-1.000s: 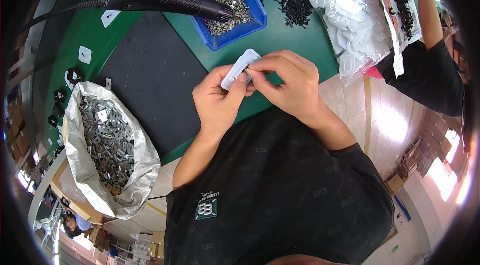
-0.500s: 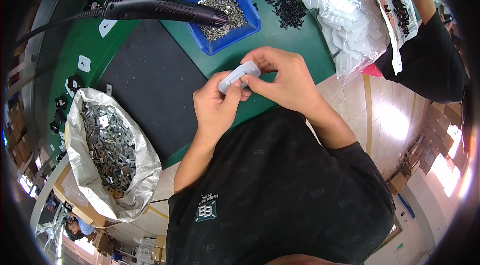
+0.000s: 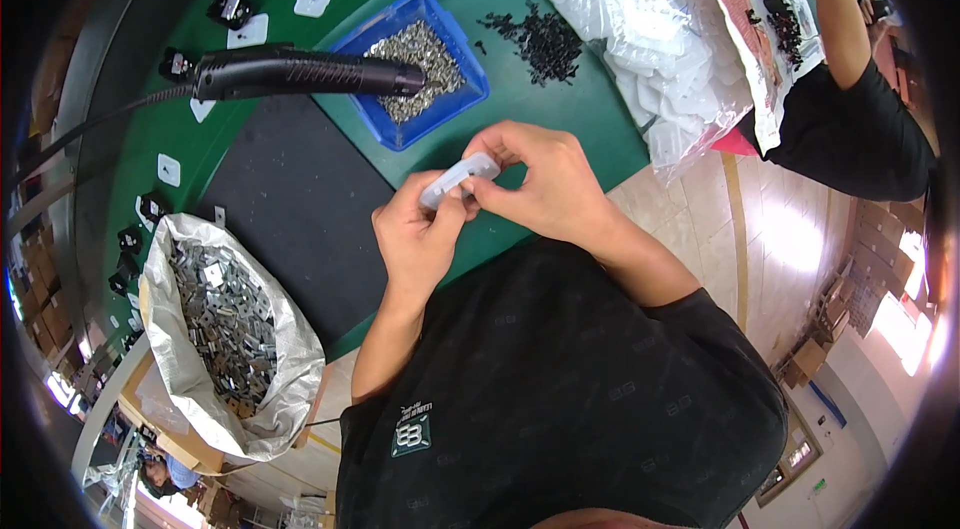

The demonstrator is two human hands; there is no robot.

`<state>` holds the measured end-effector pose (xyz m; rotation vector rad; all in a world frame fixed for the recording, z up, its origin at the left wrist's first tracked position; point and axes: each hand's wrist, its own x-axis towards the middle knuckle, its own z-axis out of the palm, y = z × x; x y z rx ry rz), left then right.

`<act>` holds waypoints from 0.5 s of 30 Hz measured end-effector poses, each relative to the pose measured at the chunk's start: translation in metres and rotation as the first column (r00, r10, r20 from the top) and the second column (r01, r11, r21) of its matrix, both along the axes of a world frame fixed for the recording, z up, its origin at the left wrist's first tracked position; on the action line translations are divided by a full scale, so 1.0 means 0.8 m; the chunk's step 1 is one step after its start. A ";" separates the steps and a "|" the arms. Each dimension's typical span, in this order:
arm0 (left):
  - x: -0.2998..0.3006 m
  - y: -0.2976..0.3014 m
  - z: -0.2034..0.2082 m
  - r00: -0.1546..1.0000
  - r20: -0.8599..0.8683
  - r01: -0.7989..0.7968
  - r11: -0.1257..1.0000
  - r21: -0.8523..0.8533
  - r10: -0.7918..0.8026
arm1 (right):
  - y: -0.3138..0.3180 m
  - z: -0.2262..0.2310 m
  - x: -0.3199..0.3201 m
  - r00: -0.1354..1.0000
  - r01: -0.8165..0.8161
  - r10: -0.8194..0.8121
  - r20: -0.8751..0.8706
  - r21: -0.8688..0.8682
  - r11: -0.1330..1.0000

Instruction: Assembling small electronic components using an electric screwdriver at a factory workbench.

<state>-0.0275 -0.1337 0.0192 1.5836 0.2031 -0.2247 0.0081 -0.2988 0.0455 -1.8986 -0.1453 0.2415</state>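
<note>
Between my two hands is a small white plastic cover (image 3: 462,178), a rounded rectangle held tilted over the table's near edge. My left hand (image 3: 412,229) pinches its left end, with the thumb on the face turned toward me. With thumb and fingers my right hand (image 3: 540,177) grips the right end, the thumb tip pressed near the middle. Whatever small part may lie under the thumbs is hidden. Just beyond my hands stands a blue bin (image 3: 474,94) of small shiny metal pieces. To its right lies a pile of small black parts (image 3: 545,44) on the green mat.
A black electric screwdriver (image 3: 300,72) hangs over the bin, its cable running left. At left stands a white sack (image 3: 300,384) of metal plates beside a black mat (image 3: 300,169). A clear bag of white covers (image 3: 660,29) lies at the right, near another person's arm (image 3: 842,19).
The whole view has shifted, so the bench things sit lower and a little left. Both hands still grip the white cover, which has tipped to show its face more edge-on.
</note>
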 end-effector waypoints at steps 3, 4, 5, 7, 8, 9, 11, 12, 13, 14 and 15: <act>0.005 0.001 0.002 0.999 0.017 0.036 0.999 -0.006 -0.036 | -0.018 0.004 0.017 0.970 -0.085 0.120 -0.211 0.168 0.982; 0.008 -0.002 0.007 1.000 0.007 0.000 0.999 -0.045 0.001 | -0.018 0.008 0.023 0.974 -0.083 0.116 -0.196 0.169 0.982; 0.011 -0.004 0.012 0.999 -0.004 -0.038 0.996 -0.084 0.038 | -0.016 0.013 0.030 0.977 -0.114 0.137 -0.161 0.144 0.983; 0.018 -0.003 0.017 0.998 0.049 -0.042 0.996 -0.078 0.046 | -0.014 0.027 0.045 0.982 -0.141 0.154 -0.113 0.118 0.983; 0.023 -0.002 0.023 0.993 0.080 -0.080 0.996 -0.047 0.083 | -0.009 0.036 0.055 0.978 -0.195 0.199 -0.067 0.055 0.979; 0.028 -0.003 0.026 0.988 0.110 -0.109 0.994 -0.021 0.111 | -0.009 0.041 0.063 0.972 -0.235 0.234 -0.026 -0.016 0.972; 0.039 0.008 0.035 0.989 0.111 -0.097 0.995 0.022 0.094 | -0.014 0.036 0.093 0.961 -0.274 0.275 0.021 0.159 0.948; 0.042 0.013 0.037 0.970 0.200 -0.148 0.988 0.040 0.137 | -0.011 0.031 0.120 0.979 -0.205 0.197 0.058 0.202 0.958; 0.046 0.016 0.036 0.941 0.292 -0.192 0.980 0.045 0.170 | -0.013 0.033 0.162 0.989 -0.145 0.135 0.060 0.204 0.968; 0.041 0.028 0.037 0.933 0.311 -0.209 0.976 0.058 0.181 | -0.003 0.032 0.211 0.978 0.001 0.005 0.207 -0.026 1.000; 0.038 0.035 0.038 0.936 0.298 -0.215 0.974 0.069 0.186 | 0.001 0.015 0.267 0.942 0.041 -0.054 0.332 0.045 0.998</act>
